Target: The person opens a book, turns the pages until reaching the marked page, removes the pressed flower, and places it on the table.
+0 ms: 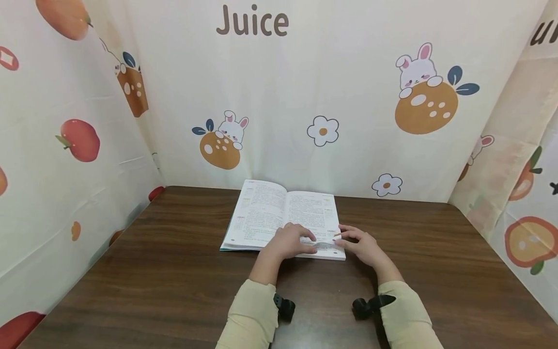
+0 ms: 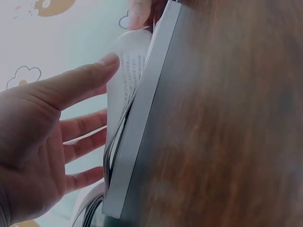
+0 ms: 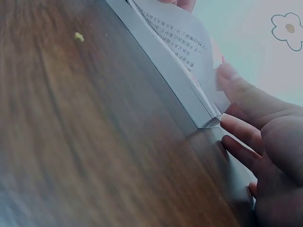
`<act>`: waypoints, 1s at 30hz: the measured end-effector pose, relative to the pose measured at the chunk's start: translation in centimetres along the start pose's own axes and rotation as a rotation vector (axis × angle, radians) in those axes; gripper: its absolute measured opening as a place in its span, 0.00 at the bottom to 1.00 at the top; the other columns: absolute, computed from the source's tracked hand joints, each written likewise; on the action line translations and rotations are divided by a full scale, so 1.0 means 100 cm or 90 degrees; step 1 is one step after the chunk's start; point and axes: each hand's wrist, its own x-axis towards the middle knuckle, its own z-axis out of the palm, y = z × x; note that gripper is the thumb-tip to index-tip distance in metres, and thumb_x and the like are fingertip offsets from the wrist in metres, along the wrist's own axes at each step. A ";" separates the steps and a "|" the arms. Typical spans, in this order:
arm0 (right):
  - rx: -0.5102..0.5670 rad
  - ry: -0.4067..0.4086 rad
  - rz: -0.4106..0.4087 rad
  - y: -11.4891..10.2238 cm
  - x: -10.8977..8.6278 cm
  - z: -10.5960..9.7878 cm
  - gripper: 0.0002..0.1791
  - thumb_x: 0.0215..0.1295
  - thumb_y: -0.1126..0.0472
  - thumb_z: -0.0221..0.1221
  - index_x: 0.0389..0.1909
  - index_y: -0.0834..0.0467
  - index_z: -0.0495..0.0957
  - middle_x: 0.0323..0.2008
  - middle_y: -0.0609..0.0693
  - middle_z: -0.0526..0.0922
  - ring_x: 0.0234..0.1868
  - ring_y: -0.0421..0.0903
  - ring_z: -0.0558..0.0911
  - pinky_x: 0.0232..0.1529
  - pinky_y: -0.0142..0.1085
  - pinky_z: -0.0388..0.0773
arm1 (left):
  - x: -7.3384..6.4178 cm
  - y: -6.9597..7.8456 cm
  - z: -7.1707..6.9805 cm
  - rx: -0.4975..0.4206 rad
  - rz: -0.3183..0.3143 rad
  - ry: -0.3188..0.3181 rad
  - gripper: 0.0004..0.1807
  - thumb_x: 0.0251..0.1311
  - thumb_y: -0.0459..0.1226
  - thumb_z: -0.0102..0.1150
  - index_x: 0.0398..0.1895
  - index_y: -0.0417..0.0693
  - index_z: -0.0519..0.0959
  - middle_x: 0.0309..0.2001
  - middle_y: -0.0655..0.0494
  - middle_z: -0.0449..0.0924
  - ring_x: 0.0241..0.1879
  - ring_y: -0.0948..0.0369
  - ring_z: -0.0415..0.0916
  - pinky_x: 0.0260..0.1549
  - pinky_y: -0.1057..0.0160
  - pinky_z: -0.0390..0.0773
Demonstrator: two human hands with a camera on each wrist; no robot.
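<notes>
An open book point(image 1: 261, 213) with printed text lies on the brown table, its far edge near the backdrop. Over the lower part of the right-hand page is my left hand point(image 1: 289, 241), its fingers spread and fairly straight, palm above the paper. At that page's lower right corner, my right hand point(image 1: 359, 246) pinches a lifted page point(image 3: 189, 42) between thumb and forefinger. The page bows upward from the stack in both wrist views. In the left wrist view, the left thumb point(image 2: 97, 71) is close to this page; whether it touches I cannot tell.
The brown wooden table point(image 1: 152, 271) stretches out around the book. A pale printed curtain point(image 1: 279, 87) stands behind it and on both sides. Each sleeved wrist carries a black camera point(image 1: 285, 309). A small yellowish speck point(image 3: 79, 37) shows on the table in the right wrist view.
</notes>
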 end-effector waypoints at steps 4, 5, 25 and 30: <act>-0.012 0.012 0.015 -0.002 0.001 0.002 0.27 0.57 0.40 0.58 0.45 0.58 0.81 0.63 0.54 0.68 0.65 0.60 0.60 0.58 0.62 0.52 | 0.000 0.003 0.001 0.012 -0.010 0.009 0.15 0.51 0.53 0.64 0.40 0.61 0.83 0.44 0.63 0.79 0.51 0.57 0.68 0.54 0.46 0.61; -0.016 0.017 0.020 -0.003 0.002 0.003 0.27 0.58 0.39 0.57 0.45 0.58 0.81 0.63 0.54 0.68 0.64 0.60 0.60 0.58 0.62 0.52 | 0.000 0.004 0.001 0.014 -0.012 0.011 0.15 0.51 0.53 0.63 0.39 0.60 0.83 0.44 0.63 0.79 0.50 0.57 0.68 0.53 0.46 0.62; 0.087 0.123 0.148 -0.015 0.006 0.007 0.44 0.64 0.29 0.25 0.55 0.58 0.74 0.58 0.60 0.72 0.64 0.59 0.61 0.61 0.57 0.46 | 0.004 0.016 0.011 0.087 -0.071 0.139 0.09 0.54 0.50 0.62 0.26 0.60 0.86 0.26 0.70 0.80 0.30 0.66 0.74 0.36 0.61 0.68; 0.142 0.138 0.146 -0.015 0.005 0.007 0.43 0.65 0.31 0.28 0.59 0.61 0.68 0.56 0.63 0.73 0.62 0.57 0.64 0.59 0.53 0.55 | 0.002 0.015 0.004 0.058 -0.072 0.151 0.09 0.50 0.52 0.64 0.26 0.61 0.87 0.26 0.71 0.81 0.26 0.67 0.72 0.32 0.63 0.67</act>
